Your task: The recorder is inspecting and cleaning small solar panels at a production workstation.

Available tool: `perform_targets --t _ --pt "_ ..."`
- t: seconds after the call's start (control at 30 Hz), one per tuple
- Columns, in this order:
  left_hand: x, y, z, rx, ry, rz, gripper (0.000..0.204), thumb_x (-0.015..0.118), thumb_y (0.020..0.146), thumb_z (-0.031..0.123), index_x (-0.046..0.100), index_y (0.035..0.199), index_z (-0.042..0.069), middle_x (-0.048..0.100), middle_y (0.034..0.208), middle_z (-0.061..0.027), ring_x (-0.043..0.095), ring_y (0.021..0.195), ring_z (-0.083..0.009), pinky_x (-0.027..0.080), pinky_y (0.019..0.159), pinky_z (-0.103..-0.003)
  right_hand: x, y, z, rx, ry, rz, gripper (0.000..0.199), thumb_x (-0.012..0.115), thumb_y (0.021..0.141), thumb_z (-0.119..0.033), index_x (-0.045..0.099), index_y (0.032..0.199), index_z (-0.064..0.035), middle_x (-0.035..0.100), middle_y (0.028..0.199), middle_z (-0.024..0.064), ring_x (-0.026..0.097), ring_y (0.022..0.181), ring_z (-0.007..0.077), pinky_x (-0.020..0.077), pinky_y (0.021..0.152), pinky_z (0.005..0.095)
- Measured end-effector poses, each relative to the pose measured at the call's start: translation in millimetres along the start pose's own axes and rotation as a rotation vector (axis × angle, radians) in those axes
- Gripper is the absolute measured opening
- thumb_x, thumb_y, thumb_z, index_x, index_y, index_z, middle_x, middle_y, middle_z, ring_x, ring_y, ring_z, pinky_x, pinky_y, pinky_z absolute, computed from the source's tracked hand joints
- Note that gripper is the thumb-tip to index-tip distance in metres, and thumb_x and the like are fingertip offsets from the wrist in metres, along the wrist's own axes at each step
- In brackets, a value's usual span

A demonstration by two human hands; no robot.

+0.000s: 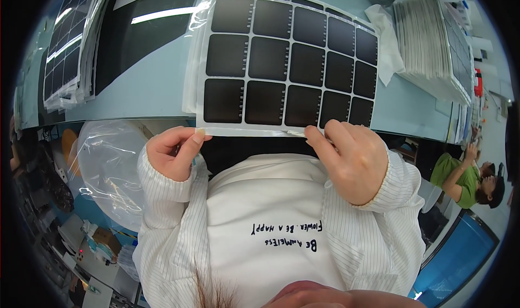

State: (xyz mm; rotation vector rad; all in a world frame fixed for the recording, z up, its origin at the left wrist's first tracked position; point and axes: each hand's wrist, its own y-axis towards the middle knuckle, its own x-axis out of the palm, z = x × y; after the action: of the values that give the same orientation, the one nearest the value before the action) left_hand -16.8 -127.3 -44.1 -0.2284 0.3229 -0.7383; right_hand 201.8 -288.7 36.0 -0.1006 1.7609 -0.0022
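A white-backed sheet with rows of black, round-cornered squares lies on the table, its near edge reaching past the table's front edge. At that sheet's near left corner, my left hand pinches the white margin between thumb and fingers. Farther right along the same edge is my right hand, fingers curled and closed. A thin pale sliver sticks out from its fingertips over the margin; whether it is a lifted strip or a tool, I cannot tell. More sheets show underneath, slightly offset.
A thick stack of similar sheets stands at the back right, beside crumpled white paper. Another stack is at the far left. A clear plastic bag hangs below the table's front edge. A person in green is off to the right.
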Motion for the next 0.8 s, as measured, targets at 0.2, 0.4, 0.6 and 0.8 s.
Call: perform_targets --t 0.2,0.4,0.6,0.8 --pt "-2 0 0 0.002 0.001 -0.002 0.012 0.062 0.082 0.010 0.069 0.082 0.000 0.061 0.066 -0.0028 0.049 0.057 -0.0069 0.039 0.054 -0.020 -6 -22 12 0.064 0.002 -0.015 0.029 0.065 0.067 -0.003 0.059 0.094 0.0048 0.043 0.065 0.0065 0.049 0.052 0.0171 0.0396 0.044 0.0283" --pt "-7 -1 1 -0.029 -0.012 -0.039 0.013 0.061 0.082 0.009 0.068 0.083 -0.002 0.065 0.073 -0.0051 0.053 0.064 -0.0083 0.041 0.060 -0.021 -6 -45 22 0.137 -0.071 -0.002 0.029 0.065 0.063 -0.001 0.061 0.091 0.0024 0.043 0.064 0.0065 0.049 0.053 0.0179 0.0393 0.044 0.0288" --pt "-7 1 -3 0.004 0.022 -0.031 0.014 0.061 0.083 0.010 0.068 0.083 -0.002 0.065 0.074 -0.0041 0.053 0.065 -0.0078 0.041 0.061 -0.021 -11 -64 27 0.240 -0.109 -0.008 0.027 0.063 0.063 0.001 0.062 0.090 0.0004 0.043 0.064 0.0072 0.049 0.053 0.0192 0.0402 0.045 0.0295" --pt "-6 1 -8 0.069 -0.001 -0.011 0.014 0.058 0.084 0.010 0.066 0.084 -0.001 0.051 0.056 0.0058 0.030 0.045 -0.0008 0.020 0.044 -0.019 -13 -84 35 0.313 -0.194 -0.005 0.026 0.063 0.062 0.000 0.062 0.089 0.0004 0.043 0.064 0.0077 0.050 0.054 0.0199 0.0406 0.047 0.0308"
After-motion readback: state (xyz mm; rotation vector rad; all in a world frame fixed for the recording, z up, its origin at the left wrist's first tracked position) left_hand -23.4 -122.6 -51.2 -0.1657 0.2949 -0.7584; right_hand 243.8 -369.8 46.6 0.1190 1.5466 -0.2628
